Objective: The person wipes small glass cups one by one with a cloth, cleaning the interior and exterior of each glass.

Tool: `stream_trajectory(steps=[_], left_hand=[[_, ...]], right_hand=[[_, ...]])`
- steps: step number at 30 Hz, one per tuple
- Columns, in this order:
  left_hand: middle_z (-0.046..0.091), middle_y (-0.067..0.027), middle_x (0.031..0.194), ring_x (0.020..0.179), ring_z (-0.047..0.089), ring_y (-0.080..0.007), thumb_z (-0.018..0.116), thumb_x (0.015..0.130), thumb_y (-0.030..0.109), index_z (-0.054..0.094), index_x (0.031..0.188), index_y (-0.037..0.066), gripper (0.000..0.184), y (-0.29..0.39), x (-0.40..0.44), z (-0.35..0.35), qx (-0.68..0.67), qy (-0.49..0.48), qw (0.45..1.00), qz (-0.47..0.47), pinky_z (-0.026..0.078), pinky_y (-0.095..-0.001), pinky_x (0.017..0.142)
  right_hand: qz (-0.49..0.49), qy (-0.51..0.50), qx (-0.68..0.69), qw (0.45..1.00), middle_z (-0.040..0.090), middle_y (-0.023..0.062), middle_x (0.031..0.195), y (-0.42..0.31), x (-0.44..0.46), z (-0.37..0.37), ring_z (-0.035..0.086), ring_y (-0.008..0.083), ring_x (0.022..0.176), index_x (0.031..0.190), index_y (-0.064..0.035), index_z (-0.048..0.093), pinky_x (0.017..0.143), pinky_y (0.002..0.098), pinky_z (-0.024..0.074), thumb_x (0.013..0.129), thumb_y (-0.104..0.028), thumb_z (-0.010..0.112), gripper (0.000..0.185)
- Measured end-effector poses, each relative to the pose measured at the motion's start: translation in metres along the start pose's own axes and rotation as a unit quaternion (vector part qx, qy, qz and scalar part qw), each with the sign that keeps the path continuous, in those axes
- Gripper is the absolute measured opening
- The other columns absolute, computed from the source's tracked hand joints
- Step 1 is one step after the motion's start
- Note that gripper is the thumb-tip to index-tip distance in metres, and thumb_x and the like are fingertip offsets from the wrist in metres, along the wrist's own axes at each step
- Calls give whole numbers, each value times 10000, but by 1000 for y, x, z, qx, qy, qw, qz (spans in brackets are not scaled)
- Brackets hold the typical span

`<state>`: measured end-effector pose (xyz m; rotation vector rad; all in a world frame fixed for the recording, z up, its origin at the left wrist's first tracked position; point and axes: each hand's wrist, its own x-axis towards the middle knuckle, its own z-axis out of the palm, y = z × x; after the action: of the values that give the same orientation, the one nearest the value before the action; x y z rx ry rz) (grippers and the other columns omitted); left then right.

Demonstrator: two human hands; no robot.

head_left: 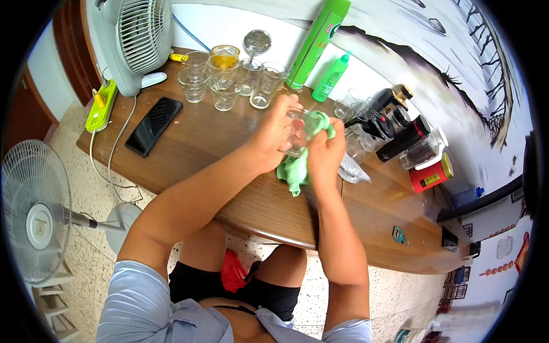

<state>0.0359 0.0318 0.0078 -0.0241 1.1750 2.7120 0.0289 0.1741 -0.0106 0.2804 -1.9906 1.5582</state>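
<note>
A clear drinking glass (pixel 296 132) is tilted on its side above the table, with my left hand (pixel 274 134) wrapped round its base end. At the mouth of the glass, my right hand (pixel 327 150) grips a green cloth (pixel 295 171). Part of the cloth is tucked at the rim, and the rest hangs below the glass toward the tabletop. Behind my left hand stand several clear glasses (pixel 224 94), some stacked, one amber-coloured inside. A crumpled silvery wrapper (pixel 353 170) lies just right of my right wrist.
On the wooden table (pixel 229 188), a black phone (pixel 154 126) lies left, near a green power strip (pixel 101 107) and a fan (pixel 140 40). A green spray can (pixel 316 43) and green bottle (pixel 332 78) stand at the back. Jars, a black flask (pixel 404 138) and a red tin (pixel 432 174) crowd the right.
</note>
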Motion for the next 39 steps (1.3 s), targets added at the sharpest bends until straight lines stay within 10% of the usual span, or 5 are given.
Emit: stream_trajectory(steps=[2, 9, 21, 30, 39], left_hand=[[652, -40, 988, 758, 628, -147, 654, 991, 550, 615, 1174, 123, 467, 4, 0, 0, -24, 6, 999, 45, 536, -325, 687], [698, -70, 1064, 975, 689, -213, 628, 1003, 540, 649, 1130, 96, 462, -6, 20, -12, -8, 11, 1000, 1, 580, -405, 900], [709, -78, 1034, 903, 695, -154, 553, 1065, 649, 587, 1268, 60, 624, -5, -1, 3, -9, -27, 998, -57, 561, -313, 740], [546, -32, 1065, 1003, 562, -148, 780, 920, 687, 559, 1227, 82, 713, 5, 10, 7, -15, 44, 989, 144, 521, -336, 824], [647, -70, 1036, 933, 655, -160, 740, 963, 628, 642, 1197, 74, 610, 3, -14, 15, 64, -9, 998, -16, 572, -330, 801]], right_hand=[[-97, 2, -92, 991, 632, 187, 877, -5, -9, 7, 644, 366, 770, 1025, -12, 606, 755, 439, 537, 891, 52, 531, 166], [-307, -15, -157, 939, 593, 181, 947, -42, -19, 7, 624, 422, 811, 1012, -11, 611, 710, 479, 527, 765, 115, 602, 277], [20, 49, -29, 998, 655, 203, 856, -13, 14, -14, 648, 370, 782, 993, 19, 616, 726, 470, 509, 908, 55, 513, 138], [-242, -19, -132, 961, 593, 187, 896, -35, -21, 11, 624, 404, 786, 1035, -9, 597, 731, 457, 521, 820, 97, 575, 241], [-252, 56, -154, 954, 601, 179, 896, -39, -2, -8, 618, 393, 793, 990, -9, 618, 696, 448, 508, 814, 100, 586, 210]])
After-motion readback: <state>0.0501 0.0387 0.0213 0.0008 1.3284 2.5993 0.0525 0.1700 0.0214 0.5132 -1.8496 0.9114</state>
